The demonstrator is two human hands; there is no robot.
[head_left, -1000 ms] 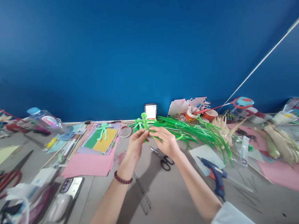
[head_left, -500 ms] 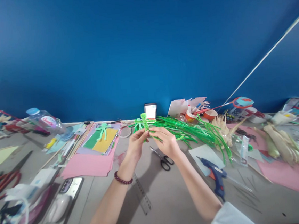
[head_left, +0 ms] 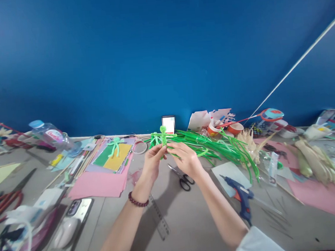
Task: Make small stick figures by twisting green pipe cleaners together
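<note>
A small bright green pipe-cleaner figure, with a round top and arms sticking out sideways, stands upright between my hands. My left hand pinches its lower part between thumb and fingers. From the other side, the closed fingers of my right hand grip the lower end of the same figure. Fingers hide its bottom. Just behind, a paler green pipe-cleaner figure shows in part. A bundle of green pipe cleaners lies behind and right of my hands. Black-handled scissors rest below my hands.
A clear ruler lies between my forearms. On the right is a blue glue gun by white paper. Pink paper sheets, another green figure, a phone and a bottle are on the left. A blue wall closes the back.
The green figure has shifted slightly right and turned a little, its side arms showing more clearly. Both hands keep their hold in nearly the same place.
</note>
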